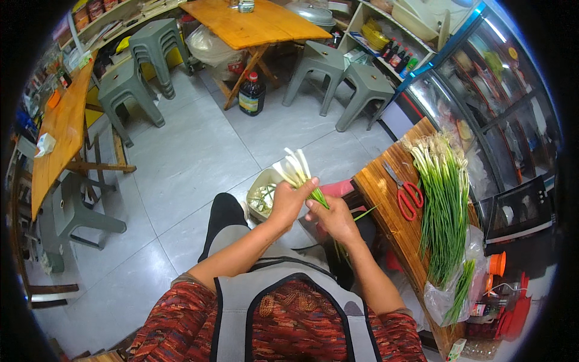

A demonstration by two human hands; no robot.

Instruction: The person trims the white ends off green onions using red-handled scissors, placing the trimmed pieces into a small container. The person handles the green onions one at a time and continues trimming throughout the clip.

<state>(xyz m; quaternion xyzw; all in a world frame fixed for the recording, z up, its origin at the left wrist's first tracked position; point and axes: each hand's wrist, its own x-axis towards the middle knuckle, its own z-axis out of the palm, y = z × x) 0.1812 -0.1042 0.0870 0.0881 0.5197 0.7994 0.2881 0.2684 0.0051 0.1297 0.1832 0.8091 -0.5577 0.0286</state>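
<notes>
A small bunch of spring onions is held over my lap, white ends pointing away from me. Around its pale stalks my left hand is closed. My right hand grips the green part just below, and some leaves trail down past it. Beneath the bunch stands a pale plastic bin with scraps of onion inside. On the wooden table at my right lies a large pile of spring onions, roots at the far end. Red-handled scissors lie beside the pile, with their blades pointing away.
The wooden table borders my right side, with a clear plastic bag under the pile's near end. Grey stools stand further off. A dark bottle is on the floor by another table. A glass-doored cabinet rises at right.
</notes>
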